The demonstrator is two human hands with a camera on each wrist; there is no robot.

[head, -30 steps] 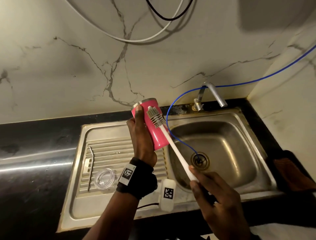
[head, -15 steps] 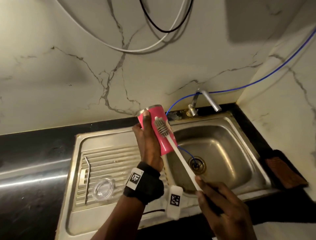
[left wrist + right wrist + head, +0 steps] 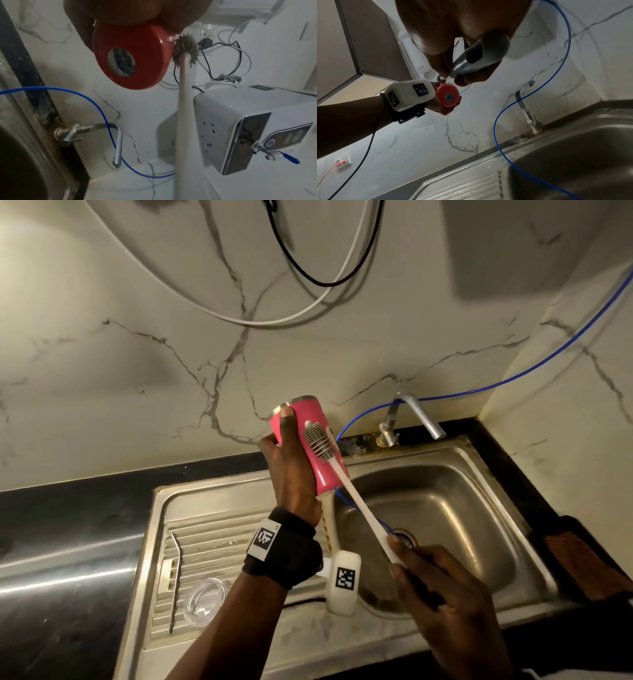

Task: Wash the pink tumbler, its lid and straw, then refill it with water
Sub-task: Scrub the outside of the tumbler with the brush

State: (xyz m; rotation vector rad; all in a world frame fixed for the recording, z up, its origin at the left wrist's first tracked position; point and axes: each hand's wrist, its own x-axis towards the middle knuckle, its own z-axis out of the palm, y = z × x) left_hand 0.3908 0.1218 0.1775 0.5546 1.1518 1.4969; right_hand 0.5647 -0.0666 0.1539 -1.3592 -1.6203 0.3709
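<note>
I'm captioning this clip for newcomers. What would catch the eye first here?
The pink tumbler, held in the left hand above the steel sink, with the right hand pressing a white bottle brush against its side. Next, the clear lid and metal straw lying on the drainboard.

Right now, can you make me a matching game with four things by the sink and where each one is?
Things:
1. pink tumbler
2. bottle brush
3. clear lid
4. metal straw

Places:
A. gripped by its handle in the right hand
B. flat on the draining board, right of the straw
C. held in the left hand
D. along the draining board's left edge

Pairs: 1-C, 2-A, 3-B, 4-D
</note>
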